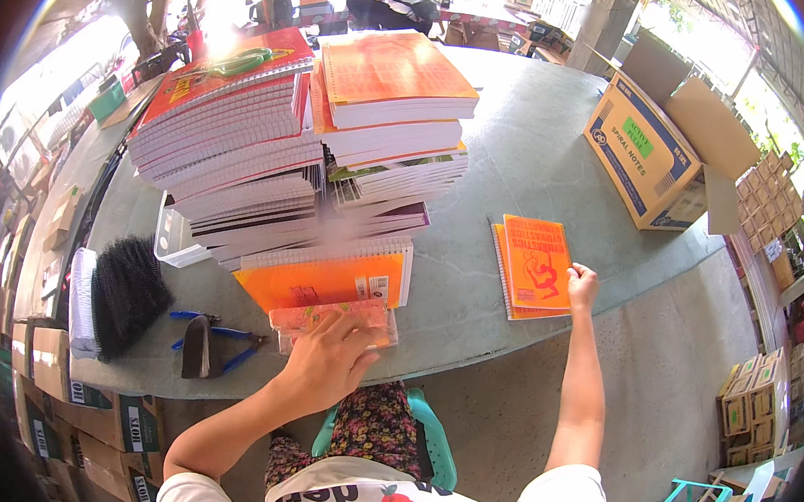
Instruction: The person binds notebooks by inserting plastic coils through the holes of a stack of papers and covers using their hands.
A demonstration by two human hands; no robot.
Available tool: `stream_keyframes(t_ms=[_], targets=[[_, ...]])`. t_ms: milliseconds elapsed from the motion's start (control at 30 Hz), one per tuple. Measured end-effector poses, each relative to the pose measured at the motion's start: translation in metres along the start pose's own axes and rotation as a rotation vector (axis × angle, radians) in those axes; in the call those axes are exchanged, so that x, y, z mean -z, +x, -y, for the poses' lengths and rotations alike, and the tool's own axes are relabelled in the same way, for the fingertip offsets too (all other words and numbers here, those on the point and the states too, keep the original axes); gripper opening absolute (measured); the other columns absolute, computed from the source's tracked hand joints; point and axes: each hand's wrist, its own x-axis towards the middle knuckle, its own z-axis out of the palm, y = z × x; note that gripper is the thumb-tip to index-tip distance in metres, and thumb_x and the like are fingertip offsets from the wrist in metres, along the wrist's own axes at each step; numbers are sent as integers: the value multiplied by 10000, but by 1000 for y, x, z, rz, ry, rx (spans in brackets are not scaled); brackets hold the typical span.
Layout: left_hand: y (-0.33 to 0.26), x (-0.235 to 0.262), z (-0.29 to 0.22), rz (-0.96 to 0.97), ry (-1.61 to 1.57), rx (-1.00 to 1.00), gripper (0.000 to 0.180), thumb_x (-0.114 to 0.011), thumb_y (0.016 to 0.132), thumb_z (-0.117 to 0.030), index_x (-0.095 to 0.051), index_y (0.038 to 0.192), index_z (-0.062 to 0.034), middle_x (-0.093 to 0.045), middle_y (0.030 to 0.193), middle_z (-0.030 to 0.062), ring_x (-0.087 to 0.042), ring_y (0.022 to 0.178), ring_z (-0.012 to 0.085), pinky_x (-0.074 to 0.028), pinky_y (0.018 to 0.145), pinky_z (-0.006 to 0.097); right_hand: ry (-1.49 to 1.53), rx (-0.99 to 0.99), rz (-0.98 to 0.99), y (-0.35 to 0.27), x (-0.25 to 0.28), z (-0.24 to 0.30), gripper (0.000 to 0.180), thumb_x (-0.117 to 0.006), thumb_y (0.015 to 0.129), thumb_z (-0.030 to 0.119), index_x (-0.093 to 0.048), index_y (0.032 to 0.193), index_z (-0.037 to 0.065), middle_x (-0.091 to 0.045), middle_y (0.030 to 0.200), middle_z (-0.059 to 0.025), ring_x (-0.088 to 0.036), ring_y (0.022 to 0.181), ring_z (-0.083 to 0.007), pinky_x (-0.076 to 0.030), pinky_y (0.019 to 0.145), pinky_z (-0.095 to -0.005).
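Observation:
My left hand (331, 356) rests on a small orange-pink notebook (327, 318) lying at the near edge of the grey table (520, 157), fingers laid over its cover. Just behind it lies a larger orange spiral notebook (325, 281) at the foot of a tall leaning stack of spiral notebooks (288, 140). My right hand (582, 287) is stretched out to the right, its fingers on the near right corner of a short pile of orange notebooks (533, 265) lying flat on the table.
An open cardboard box (656, 152) stands at the far right of the table. Black spiral bindings (127, 292), blue-handled pliers (219, 336) and a clear plastic tub (174, 240) lie at the left. Cartons stack on the floor at both sides; a person sits in the background.

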Motion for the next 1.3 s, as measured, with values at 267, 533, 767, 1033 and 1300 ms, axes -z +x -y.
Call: stream_keyframes(t_ms=[267, 533, 767, 1033, 1300], targets=[[-29, 16, 28, -114, -50, 43, 266, -655, 726, -114, -608, 984, -71, -581, 937, 97, -565, 853, 286, -488, 722, 377, -250, 215, -99, -14, -5, 29, 218, -663, 728, 80, -666, 940, 27, -626, 840, -157, -577, 853, -309, -455, 780, -401], [-77, 154, 155, -354, 243, 271, 199, -652, 743, -95, -633, 934, -43, -617, 821, 115, -587, 779, 284, -488, 679, 367, -298, 400, -230, -57, 11, 94, 333, -599, 792, 112, -568, 1113, 26, -534, 1084, -150, -500, 1021, -301, -401, 900, -396], [-151, 248, 352, -609, 259, 539, 121, -638, 764, -64, -663, 870, -10, -662, 775, 116, -623, 676, 184, -482, 638, 283, -167, 328, -397, -96, 18, 208, 327, -521, 868, 128, -537, 1184, 47, -493, 1195, -130, -478, 1077, -266, -400, 924, -371], [-148, 307, 511, -413, 229, 690, 151, -637, 745, -130, -661, 850, -24, -665, 751, 118, -645, 710, 213, -496, 672, 332, -14, 147, -474, -137, 44, 329, 315, -505, 904, 179, -532, 1200, 73, -446, 1244, -129, -503, 1031, -242, -435, 871, -342], [-86, 268, 672, -263, 549, 710, 161, -605, 693, -96, -647, 839, -44, -631, 892, 177, -612, 856, 333, -486, 749, 448, -77, 203, -567, -195, 68, 366, 238, -514, 895, 130, -566, 1102, 25, -535, 1109, -123, -569, 949, -220, -465, 799, -318]])
